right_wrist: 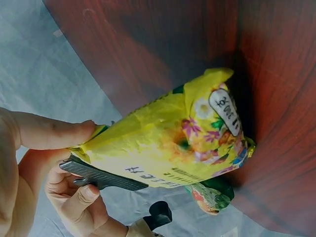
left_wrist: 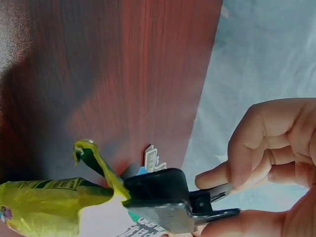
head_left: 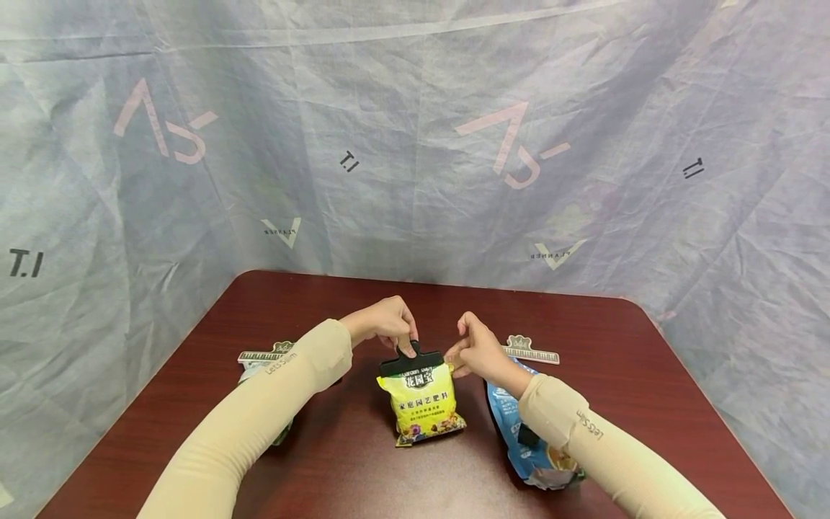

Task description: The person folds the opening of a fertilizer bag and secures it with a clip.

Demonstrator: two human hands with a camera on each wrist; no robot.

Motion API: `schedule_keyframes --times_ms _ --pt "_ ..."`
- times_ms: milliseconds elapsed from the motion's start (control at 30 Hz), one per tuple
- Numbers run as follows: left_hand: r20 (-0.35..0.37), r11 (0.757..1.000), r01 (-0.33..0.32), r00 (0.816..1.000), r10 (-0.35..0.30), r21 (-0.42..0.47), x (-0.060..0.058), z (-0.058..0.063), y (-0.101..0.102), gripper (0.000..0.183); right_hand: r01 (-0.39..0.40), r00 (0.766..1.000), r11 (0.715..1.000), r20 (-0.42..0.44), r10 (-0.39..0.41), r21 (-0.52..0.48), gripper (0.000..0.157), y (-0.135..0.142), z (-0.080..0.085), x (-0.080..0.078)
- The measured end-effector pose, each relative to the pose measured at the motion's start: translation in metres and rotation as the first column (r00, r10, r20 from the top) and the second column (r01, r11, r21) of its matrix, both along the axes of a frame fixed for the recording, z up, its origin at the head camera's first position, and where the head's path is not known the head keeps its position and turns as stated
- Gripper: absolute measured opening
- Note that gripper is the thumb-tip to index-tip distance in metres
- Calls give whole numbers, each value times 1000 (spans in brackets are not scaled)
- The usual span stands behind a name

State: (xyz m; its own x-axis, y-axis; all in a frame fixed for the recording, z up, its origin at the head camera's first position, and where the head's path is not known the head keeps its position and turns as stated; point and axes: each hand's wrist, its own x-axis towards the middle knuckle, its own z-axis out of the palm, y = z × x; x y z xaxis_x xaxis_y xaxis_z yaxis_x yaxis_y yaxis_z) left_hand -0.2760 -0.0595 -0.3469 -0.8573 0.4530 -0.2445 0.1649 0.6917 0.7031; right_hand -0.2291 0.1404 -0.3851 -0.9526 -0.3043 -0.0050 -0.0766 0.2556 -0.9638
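A yellow bag of plant fertilizer (head_left: pixel 424 407) with printed flowers stands on the table between the hands. Across its top edge sits a wide black clip (head_left: pixel 410 363). My left hand (head_left: pixel 391 322) pinches the handles of this clip (left_wrist: pixel 163 197) between thumb and fingers. In the left wrist view one top corner of the bag sticks out past the clip. My right hand (head_left: pixel 483 352) pinches the top right corner of the yellow bag (right_wrist: pixel 163 143), beside the end of the clip, as the right wrist view shows.
Right of the yellow bag lies a blue bag (head_left: pixel 509 411), partly under the right forearm, with a pale decorated clip (head_left: pixel 533 353) at its top. Another pale clip (head_left: pixel 264 356) tops a bag largely hidden behind the left sleeve. A grey cloth (head_left: pixel 415 144) hangs behind the table (head_left: pixel 447 490).
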Motion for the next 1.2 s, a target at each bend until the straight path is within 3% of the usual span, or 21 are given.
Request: schedule_keyframes --times_ms 233,467,767,1200 --pt "11 1000 -7 1000 6 14 1 1 0 14 -13 1000 1000 17 13 -29 32 2 1 0" --pt "26 1000 12 1000 -12 7 3 3 0 14 -39 999 999 19 40 -28 30 1 16 9" --pt "29 1000 22 999 -22 -3 3 4 0 17 -41 999 997 30 43 -61 34 5 -3 -5" --pt "-49 998 11 999 -14 -57 -4 15 6 20 15 999 994 42 -11 -106 32 4 -2 -8"
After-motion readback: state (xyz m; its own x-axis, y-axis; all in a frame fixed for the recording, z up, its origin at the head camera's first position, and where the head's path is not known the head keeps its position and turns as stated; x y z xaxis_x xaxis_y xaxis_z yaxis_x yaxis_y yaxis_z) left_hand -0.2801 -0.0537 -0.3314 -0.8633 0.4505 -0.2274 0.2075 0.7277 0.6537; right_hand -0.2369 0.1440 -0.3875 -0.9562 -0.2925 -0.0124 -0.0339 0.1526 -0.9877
